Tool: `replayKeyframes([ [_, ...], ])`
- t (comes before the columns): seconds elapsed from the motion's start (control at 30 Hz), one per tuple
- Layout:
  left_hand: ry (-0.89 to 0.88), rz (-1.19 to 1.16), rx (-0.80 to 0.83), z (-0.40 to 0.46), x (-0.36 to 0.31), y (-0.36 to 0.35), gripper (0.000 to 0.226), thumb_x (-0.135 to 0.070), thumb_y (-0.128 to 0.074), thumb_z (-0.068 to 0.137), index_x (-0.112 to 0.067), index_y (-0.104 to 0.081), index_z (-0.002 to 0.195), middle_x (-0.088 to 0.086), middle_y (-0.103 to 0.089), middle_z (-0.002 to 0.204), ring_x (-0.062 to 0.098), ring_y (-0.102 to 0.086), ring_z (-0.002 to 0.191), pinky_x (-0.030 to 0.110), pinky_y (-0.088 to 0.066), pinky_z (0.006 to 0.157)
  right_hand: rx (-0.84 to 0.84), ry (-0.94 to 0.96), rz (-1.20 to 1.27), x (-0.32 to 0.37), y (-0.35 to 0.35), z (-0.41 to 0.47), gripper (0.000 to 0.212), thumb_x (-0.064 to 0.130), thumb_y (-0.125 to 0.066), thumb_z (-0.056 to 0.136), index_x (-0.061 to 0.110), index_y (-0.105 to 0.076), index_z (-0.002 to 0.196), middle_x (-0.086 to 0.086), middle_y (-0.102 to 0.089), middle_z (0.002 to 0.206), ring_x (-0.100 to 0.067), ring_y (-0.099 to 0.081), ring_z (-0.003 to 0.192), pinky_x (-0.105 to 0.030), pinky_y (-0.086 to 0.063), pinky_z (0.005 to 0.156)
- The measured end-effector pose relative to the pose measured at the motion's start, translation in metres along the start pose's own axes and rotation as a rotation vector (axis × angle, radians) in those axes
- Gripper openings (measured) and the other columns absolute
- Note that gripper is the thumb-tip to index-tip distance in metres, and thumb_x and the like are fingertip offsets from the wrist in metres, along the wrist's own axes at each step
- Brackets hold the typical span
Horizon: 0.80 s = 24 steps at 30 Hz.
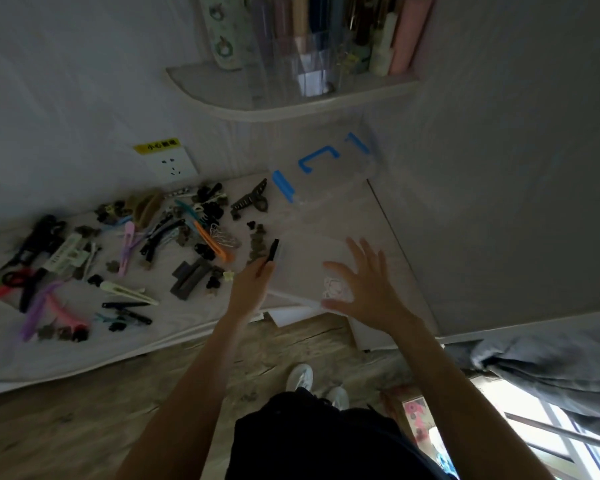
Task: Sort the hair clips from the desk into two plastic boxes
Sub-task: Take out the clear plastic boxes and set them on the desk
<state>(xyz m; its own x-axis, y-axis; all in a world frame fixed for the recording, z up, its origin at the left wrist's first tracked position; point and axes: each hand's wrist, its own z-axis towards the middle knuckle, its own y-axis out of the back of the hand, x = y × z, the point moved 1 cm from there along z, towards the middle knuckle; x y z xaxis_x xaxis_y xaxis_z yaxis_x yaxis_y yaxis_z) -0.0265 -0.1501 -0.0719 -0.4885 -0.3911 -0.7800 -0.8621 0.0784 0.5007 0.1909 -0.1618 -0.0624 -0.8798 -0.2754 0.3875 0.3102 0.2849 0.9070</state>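
Hair clips lie on the desk, left of two boxes.

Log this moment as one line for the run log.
left hand: holds slim black hair clip | right hand: open, fingers spread over near clear plastic box | blue-latched clear box: behind | clips on desk: many

The clear plastic box with blue latches is smeared by motion blur, so its walls cannot be traced. The nearer clear plastic box is partly hidden behind the spread right hand. The closed left hand covers the lower end of a thin black clip. The small dark clips are too small to tell apart.
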Motion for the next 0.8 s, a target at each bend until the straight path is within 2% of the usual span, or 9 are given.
replayKeyframes([
  [0.1,0.070,-0.171,0.036,0.006,0.005,0.005,0.024,-0.023,-0.048,0.094,-0.027,-0.054,0.071,0.004,-0.055,0.077,0.021,-0.055,0.078,0.041,-0.051,0.081,0.166,0.019,-0.071,0.007,0.002,0.013,0.095,0.063,-0.071,0.060,0.034,-0.024,0.138,-0.014,0.015,0.155,-0.036,0.019,0.141,-0.059,0.011,0.113],
  [0.17,0.112,-0.222,0.045,0.009,0.007,0.006,0.026,-0.022,-0.048,0.094,-0.024,-0.052,0.068,0.009,-0.055,0.075,0.022,-0.056,0.079,0.045,-0.051,0.085,0.174,-0.003,-0.036,0.006,0.008,0.019,0.096,0.059,-0.076,0.058,0.036,-0.024,0.136,-0.014,0.008,0.155,-0.036,0.010,0.142,-0.056,0.005,0.114],
  [0.27,0.176,-0.323,0.012,0.008,0.005,0.006,0.026,-0.015,-0.045,0.096,-0.019,-0.052,0.071,0.008,-0.051,0.067,0.022,-0.053,0.068,0.038,-0.049,0.079,0.184,-0.055,0.151,0.004,0.019,0.019,0.092,0.059,-0.079,0.055,0.046,-0.030,0.131,-0.006,-0.005,0.155,-0.027,0.000,0.142,-0.048,-0.003,0.115],
  [0.37,0.115,-0.259,0.024,0.010,0.009,0.007,0.029,-0.017,-0.044,0.096,-0.027,-0.051,0.069,0.000,-0.053,0.069,0.020,-0.053,0.068,0.041,-0.048,0.082,0.169,-0.132,0.510,-0.001,0.036,0.014,0.070,0.047,-0.077,0.066,0.050,-0.038,0.124,0.003,-0.019,0.152,-0.018,-0.014,0.139,-0.041,-0.014,0.115],
  [0.47,0.054,-0.176,0.053,0.007,0.010,0.006,0.013,-0.029,-0.047,0.095,-0.027,-0.060,0.093,-0.011,-0.053,0.079,0.005,-0.051,0.071,0.035,-0.048,0.086,-0.101,-0.202,0.782,-0.007,0.053,0.006,0.024,0.027,-0.064,0.085,0.036,-0.058,0.106,0.004,-0.055,0.126,-0.015,-0.050,0.120,-0.018,-0.038,0.096],
  [0.53,0.011,-0.152,0.085,0.001,0.004,0.001,0.039,-0.031,-0.058,0.090,-0.019,-0.051,0.126,-0.008,-0.057,0.094,0.006,-0.054,0.083,0.019,-0.046,0.080,-0.319,-0.267,0.590,-0.018,0.057,-0.006,0.013,0.024,-0.056,0.091,0.024,-0.064,0.102,0.005,-0.065,0.099,-0.016,-0.062,0.095,-0.012,-0.043,0.074],
  [0.63,-0.056,-0.178,0.179,-0.005,-0.009,-0.017,0.085,-0.023,-0.076,0.075,-0.021,-0.025,0.143,-0.004,-0.047,0.130,0.012,-0.045,0.118,0.031,-0.040,0.099,-0.423,-0.340,0.288,-0.035,0.050,-0.026,0.025,0.030,-0.041,0.097,0.021,-0.060,0.111,-0.002,-0.068,0.103,-0.021,-0.063,0.093,-0.028,-0.047,0.078],
  [0.7,-0.127,-0.070,0.195,-0.006,-0.020,-0.032,0.082,-0.015,-0.076,0.073,-0.021,-0.030,0.141,-0.003,-0.043,0.136,0.011,-0.040,0.124,0.026,-0.035,0.102,-0.457,-0.366,0.218,-0.042,0.046,-0.035,0.029,0.020,-0.039,0.097,0.019,-0.055,0.121,-0.009,-0.064,0.114,-0.029,-0.061,0.101,-0.037,-0.049,0.085],
  [0.8,-0.278,0.008,0.110,-0.010,-0.047,-0.047,0.056,0.000,-0.068,0.076,-0.006,-0.049,0.128,0.004,-0.051,0.123,0.010,-0.044,0.110,-0.003,-0.030,0.079,-0.438,-0.423,0.042,-0.042,0.043,-0.044,0.051,-0.006,-0.044,0.087,0.019,-0.047,0.131,-0.010,-0.055,0.125,-0.033,-0.056,0.103,-0.042,-0.048,0.084],
])
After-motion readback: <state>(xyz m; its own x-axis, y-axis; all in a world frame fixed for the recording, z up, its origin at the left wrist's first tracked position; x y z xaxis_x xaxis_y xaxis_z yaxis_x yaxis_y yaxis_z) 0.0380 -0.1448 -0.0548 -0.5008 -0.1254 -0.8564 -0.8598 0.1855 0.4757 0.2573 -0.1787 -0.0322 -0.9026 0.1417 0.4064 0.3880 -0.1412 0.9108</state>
